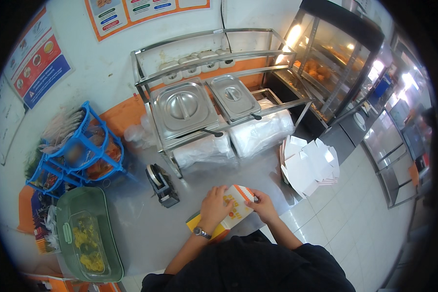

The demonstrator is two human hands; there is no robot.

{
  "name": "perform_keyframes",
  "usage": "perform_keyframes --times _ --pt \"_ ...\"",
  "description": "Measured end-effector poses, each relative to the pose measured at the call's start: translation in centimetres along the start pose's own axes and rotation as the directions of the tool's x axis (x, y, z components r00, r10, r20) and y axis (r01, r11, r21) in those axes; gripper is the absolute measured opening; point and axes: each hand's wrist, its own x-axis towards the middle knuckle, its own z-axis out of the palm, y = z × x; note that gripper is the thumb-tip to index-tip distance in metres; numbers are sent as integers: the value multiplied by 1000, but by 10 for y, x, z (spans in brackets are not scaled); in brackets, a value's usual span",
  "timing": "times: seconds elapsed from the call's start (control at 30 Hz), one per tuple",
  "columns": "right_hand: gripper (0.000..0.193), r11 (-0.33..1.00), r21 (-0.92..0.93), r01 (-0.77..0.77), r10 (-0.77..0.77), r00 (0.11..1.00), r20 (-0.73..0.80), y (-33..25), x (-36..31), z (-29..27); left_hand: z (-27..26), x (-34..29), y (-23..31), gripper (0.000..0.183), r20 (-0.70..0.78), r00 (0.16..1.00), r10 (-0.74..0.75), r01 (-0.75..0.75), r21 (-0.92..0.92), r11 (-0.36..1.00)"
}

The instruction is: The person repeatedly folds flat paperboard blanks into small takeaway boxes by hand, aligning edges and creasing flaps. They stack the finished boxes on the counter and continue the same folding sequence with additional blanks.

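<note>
Close to my body, at the counter's front edge, I hold a folding cardboard food box (pixel 239 212) in white, yellow and orange. My left hand (pixel 215 208), with a metal watch at its wrist, lies over the box's left part and grips it. My right hand (pixel 264 206) pinches the box's upper right edge between thumb and fingers. A yellow flap sticks out under my left wrist. The undersides of both hands are hidden.
Left of the hands stand a black tape dispenser (pixel 161 186), a green tub (pixel 63 243) and blue baskets (pixel 86 160). Ahead, a metal rack (pixel 156 73) bears two lidded steel pans (pixel 185 108) over plastic bag rolls (pixel 260 134). White open boxes (pixel 309 163) lie at right, near a heated display (pixel 326 63).
</note>
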Motion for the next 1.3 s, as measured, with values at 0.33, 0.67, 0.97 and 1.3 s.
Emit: perform_keyframes --times 0.33,0.67,0.97,1.3 --pt "58 787 -433 439 -282 881 380 -42 -53 87 6 -10 -38 24 -470 833 -290 -308 -832 462" --pt "61 854 -354 381 -413 911 -17 1 -4 12 -1 -3 -10 21 -418 876 240 -314 -118 942" --pt "65 854 -471 221 -270 962 -37 16 14 -19 1 1 10 44 -2 992 126 -126 -26 992" --pt "54 969 -227 102 -59 980 191 9 22 -20 -8 49 -40 40 583 785 -211 334 -110 936"
